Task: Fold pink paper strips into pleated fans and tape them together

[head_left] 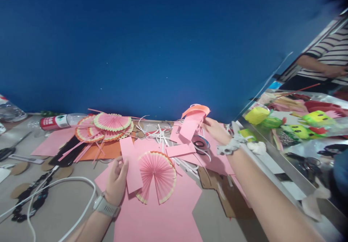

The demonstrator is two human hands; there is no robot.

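My left hand (116, 180) pinches a pink paper strip (132, 167) by its left edge, above the pink sheets (160, 225). Beside that strip lies a pleated pink paper fan (157, 176) with a cream and orange rim and a gap at its bottom. Farther back, my right hand (213, 128) has its fingers closed on a bundle of pink paper pieces (191, 124), with a curled orange strip (196, 109) on top. Another pink strip (181, 150) lies just below this bundle. The right fingertips are partly hidden.
Finished-looking pleated rosettes (112, 121) and a bottle (54, 122) lie at the back left. A phone (69, 151) with a white cable (89, 184) is at left. Cardboard (225, 195) lies at right. Beyond a divider, a person in a striped top (330, 55) stands by yellow-green crafts (301, 127).
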